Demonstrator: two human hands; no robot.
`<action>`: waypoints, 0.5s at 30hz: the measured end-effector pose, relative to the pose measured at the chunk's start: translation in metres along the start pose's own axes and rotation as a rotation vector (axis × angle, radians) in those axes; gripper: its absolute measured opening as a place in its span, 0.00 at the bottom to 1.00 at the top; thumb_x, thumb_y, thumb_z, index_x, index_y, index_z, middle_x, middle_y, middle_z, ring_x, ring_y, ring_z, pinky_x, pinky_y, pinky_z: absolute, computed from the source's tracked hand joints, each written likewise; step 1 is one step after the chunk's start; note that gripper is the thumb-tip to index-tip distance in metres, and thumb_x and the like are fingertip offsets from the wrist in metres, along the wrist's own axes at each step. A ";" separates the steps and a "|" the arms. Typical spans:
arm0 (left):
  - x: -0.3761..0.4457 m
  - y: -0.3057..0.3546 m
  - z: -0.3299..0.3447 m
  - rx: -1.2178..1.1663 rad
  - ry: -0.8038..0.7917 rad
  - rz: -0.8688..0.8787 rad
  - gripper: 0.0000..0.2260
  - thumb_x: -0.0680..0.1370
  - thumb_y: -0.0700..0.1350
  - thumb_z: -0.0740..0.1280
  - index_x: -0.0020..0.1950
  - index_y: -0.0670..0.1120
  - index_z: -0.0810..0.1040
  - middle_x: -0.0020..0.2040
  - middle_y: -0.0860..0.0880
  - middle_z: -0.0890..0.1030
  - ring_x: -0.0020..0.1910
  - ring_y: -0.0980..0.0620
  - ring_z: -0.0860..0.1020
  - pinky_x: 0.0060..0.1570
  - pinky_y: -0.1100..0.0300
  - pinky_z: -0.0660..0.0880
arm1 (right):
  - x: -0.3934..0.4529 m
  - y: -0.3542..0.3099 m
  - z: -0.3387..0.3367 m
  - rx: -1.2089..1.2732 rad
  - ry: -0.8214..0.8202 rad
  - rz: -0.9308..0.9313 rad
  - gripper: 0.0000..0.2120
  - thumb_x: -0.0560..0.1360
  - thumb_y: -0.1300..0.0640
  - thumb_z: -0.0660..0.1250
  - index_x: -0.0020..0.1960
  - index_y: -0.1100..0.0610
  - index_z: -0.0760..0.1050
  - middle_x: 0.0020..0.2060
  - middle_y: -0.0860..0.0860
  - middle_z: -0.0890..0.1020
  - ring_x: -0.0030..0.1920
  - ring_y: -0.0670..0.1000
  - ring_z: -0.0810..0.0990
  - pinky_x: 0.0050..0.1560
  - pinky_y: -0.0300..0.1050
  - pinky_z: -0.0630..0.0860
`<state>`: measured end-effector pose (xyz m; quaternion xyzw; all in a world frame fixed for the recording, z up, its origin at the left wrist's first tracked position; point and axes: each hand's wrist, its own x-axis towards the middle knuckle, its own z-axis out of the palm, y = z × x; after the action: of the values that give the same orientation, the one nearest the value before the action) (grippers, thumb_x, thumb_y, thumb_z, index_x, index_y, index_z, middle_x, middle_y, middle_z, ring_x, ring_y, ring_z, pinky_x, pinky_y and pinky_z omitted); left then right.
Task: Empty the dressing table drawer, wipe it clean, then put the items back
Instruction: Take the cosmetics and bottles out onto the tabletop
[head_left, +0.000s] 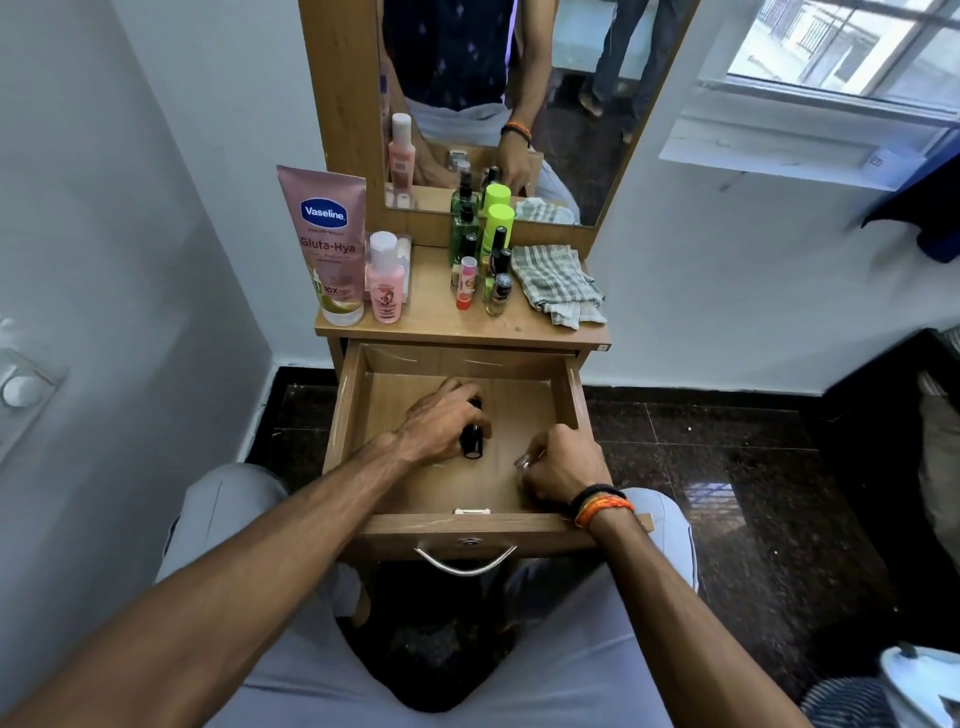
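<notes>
the drawer (347, 410) is pulled out. both hands are inside it. the left hand (441, 423) curls its grip around a small black bottle (472, 441). the right hand (563, 462) pinches a tiny shiny thing (523, 461). on the worktop (441, 312) stand a pink tube (327, 239), more bottles and a checked cloth (558, 283).

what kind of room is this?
Likely a bedroom or dressing corner in a home: a wooden dressing table with a mirror, lotion tube and small cosmetic bottles on top, its drawer pulled open.
</notes>
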<state>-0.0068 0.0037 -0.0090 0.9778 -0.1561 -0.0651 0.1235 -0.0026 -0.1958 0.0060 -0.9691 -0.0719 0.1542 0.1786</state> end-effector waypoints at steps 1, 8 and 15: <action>-0.001 -0.001 0.000 0.006 -0.003 0.007 0.18 0.74 0.38 0.72 0.61 0.54 0.82 0.68 0.50 0.72 0.67 0.46 0.66 0.59 0.52 0.75 | 0.000 0.002 -0.001 0.072 0.000 0.009 0.05 0.71 0.51 0.73 0.43 0.52 0.83 0.38 0.49 0.84 0.40 0.51 0.84 0.47 0.50 0.84; -0.005 -0.006 -0.001 -0.204 0.099 -0.007 0.17 0.76 0.40 0.71 0.64 0.51 0.78 0.63 0.52 0.79 0.61 0.50 0.69 0.57 0.58 0.68 | -0.005 0.007 -0.016 0.464 0.062 -0.006 0.08 0.70 0.58 0.78 0.48 0.54 0.83 0.36 0.48 0.86 0.36 0.45 0.85 0.40 0.40 0.83; -0.013 -0.004 -0.009 -0.775 0.214 -0.145 0.11 0.76 0.42 0.73 0.57 0.52 0.81 0.52 0.57 0.83 0.53 0.60 0.79 0.54 0.62 0.73 | -0.002 0.007 -0.019 0.686 0.126 -0.032 0.06 0.72 0.54 0.76 0.48 0.52 0.83 0.39 0.48 0.86 0.42 0.47 0.85 0.48 0.45 0.83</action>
<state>-0.0164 0.0133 -0.0001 0.8686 -0.0370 -0.0253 0.4935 0.0025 -0.2086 0.0207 -0.8589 -0.0199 0.1065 0.5005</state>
